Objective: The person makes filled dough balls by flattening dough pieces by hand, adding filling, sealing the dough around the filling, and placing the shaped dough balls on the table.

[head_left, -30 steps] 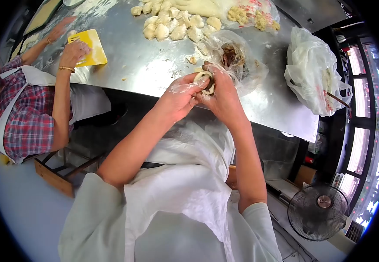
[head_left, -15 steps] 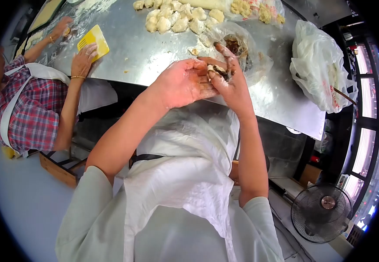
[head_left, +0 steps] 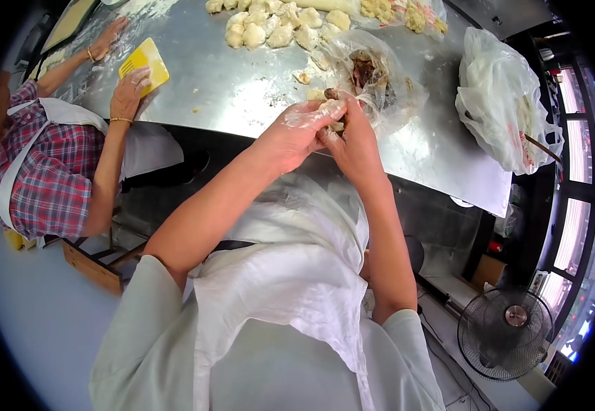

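Note:
Just over the near table edge, my left hand (head_left: 299, 133) and my right hand (head_left: 355, 140) meet with fingers closed around a small piece of dough (head_left: 337, 126). Most of the dough is hidden by the fingers; flour whitens my left thumb and fingers. Right beyond my fingertips, an open clear plastic bag holds dark brown filling (head_left: 362, 72). Several floured dough pieces (head_left: 282, 35) lie in a heap farther back, and a small scrap of dough (head_left: 302, 77) rests nearer to my hands.
On the left, a co-worker's hand (head_left: 128, 96) holds a yellow scraper (head_left: 148, 65) on the metal table (head_left: 229, 96); their other hand lies on the floured surface. A white plastic bag (head_left: 499, 96) stands on the right. A fan (head_left: 506, 335) is at lower right.
My hands have closed together around the dough; before, my left palm lay open and dark filling showed in the dough. The co-worker's far hand has spread flat on the table.

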Action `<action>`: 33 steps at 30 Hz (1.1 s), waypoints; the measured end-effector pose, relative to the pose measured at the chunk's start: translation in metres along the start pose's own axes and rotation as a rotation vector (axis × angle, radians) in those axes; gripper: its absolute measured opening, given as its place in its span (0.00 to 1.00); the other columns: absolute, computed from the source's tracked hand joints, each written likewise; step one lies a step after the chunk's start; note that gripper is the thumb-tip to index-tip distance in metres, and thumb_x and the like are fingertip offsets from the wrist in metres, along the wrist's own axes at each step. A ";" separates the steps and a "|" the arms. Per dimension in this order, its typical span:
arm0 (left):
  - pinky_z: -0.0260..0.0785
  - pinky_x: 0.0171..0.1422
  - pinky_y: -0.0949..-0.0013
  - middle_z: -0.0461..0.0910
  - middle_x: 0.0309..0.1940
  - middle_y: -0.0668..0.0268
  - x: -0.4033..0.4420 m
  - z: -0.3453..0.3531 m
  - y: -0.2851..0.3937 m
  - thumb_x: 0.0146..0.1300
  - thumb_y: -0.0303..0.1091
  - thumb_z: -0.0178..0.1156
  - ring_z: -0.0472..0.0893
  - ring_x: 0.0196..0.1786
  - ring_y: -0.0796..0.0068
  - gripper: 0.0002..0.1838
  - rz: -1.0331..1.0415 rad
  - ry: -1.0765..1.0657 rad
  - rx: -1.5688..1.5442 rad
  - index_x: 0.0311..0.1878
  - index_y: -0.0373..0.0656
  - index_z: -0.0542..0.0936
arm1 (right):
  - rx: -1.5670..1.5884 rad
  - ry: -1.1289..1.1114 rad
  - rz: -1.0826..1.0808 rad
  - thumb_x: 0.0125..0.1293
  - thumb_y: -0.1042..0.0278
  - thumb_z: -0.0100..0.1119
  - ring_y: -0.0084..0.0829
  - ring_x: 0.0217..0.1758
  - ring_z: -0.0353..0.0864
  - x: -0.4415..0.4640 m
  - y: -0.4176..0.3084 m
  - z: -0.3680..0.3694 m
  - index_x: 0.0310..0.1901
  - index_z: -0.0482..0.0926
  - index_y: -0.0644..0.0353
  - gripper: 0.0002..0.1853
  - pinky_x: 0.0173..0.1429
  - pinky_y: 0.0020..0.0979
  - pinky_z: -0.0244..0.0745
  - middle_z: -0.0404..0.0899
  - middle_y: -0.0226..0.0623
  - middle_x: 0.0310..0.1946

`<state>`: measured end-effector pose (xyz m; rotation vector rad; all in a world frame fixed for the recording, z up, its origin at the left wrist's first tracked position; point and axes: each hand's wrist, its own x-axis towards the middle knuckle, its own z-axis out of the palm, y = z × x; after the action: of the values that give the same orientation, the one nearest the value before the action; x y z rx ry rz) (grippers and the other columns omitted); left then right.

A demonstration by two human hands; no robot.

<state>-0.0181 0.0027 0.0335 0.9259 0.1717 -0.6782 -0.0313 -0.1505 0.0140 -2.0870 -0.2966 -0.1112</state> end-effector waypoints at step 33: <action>0.81 0.57 0.61 0.84 0.51 0.63 0.009 -0.052 -0.002 0.79 0.32 0.57 0.85 0.51 0.71 0.11 -0.036 0.009 -0.186 0.59 0.40 0.79 | -0.063 -0.078 -0.012 0.60 0.68 0.74 0.58 0.54 0.80 0.021 -0.003 0.034 0.59 0.74 0.65 0.27 0.59 0.46 0.76 0.82 0.54 0.49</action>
<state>-0.0043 0.0381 -0.0028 0.7492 0.2558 -0.6788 -0.0132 -0.1162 0.0027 -2.1560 -0.3572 -0.0466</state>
